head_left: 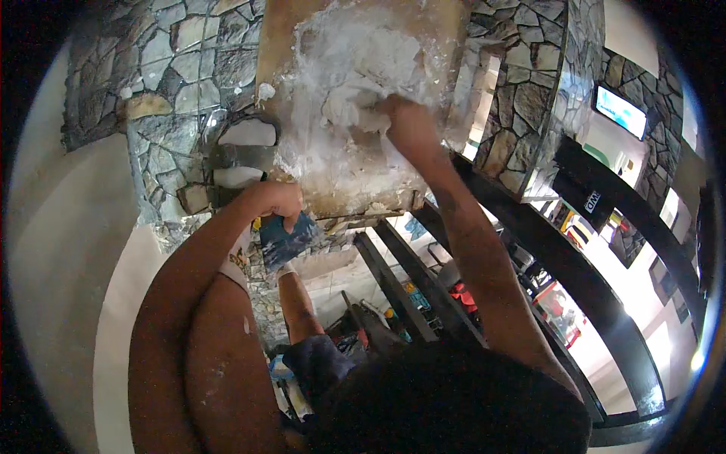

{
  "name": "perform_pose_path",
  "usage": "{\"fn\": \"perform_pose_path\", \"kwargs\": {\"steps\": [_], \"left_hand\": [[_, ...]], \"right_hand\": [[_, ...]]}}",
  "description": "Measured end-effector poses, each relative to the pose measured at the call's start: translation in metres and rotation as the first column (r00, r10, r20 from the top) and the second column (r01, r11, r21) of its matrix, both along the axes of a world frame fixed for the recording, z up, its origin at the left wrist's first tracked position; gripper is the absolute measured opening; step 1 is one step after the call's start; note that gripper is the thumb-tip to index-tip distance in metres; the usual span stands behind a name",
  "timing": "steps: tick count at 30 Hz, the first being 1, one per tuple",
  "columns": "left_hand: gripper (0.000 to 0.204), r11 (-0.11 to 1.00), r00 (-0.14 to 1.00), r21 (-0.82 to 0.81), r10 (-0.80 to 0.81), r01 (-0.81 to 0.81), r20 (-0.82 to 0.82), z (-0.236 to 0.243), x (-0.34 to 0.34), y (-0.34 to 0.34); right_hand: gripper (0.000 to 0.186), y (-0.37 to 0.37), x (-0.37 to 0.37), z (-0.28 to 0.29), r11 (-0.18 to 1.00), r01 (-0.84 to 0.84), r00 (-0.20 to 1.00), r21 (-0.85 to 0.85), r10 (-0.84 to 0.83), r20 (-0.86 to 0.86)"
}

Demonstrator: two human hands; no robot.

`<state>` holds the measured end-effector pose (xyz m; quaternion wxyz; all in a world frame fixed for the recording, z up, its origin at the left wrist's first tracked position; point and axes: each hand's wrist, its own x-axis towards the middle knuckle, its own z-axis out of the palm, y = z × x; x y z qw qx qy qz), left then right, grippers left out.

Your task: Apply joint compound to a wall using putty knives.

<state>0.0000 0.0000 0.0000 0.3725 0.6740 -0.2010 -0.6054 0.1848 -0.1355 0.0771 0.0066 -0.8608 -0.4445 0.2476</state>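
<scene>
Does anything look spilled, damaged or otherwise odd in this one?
Yes: a chalky white smear lies unevenly across the flat tan panel near the bare right hand, with ragged edges. The panel's lower edge also looks rough and uneven. I cannot tell whether the smear is a spill.

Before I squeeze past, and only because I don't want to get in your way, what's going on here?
A person is working with bare hands at a brown board smeared with white, plaster-like paste. The left hand, near the board's lower left corner, holds a dark blue flat scraper with white smears. The right hand is closed over the pasted area; what it grips is hard to make out. Stone-patterned facing flanks the board.
</scene>
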Motion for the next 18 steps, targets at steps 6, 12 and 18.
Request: {"fn": "perform_pose_path", "kwargs": {"steps": [6, 12, 18], "left_hand": [[0.037, 0.993, 0.941, 0.019, 0.118, -0.118, -0.316, -0.071, -0.038, -0.010], [0.051, 0.988, 0.983, 0.047, 0.148, -0.144, -0.108, -0.025, -0.008, -0.017], [0.037, 0.985, 0.974, 0.064, 0.167, -0.159, -0.153, -0.033, -0.023, -0.003]], "right_hand": [[0.025, 0.001, -0.039, -0.039, 0.994, 0.001, 0.977, 0.113, -0.025, 0.211], [0.033, -0.006, 0.005, -0.005, 0.985, 0.143, 0.989, -0.099, -0.139, 0.049], [0.026, -0.010, -0.043, -0.017, 0.982, -0.014, 0.993, 0.187, -0.008, 0.117]]}}
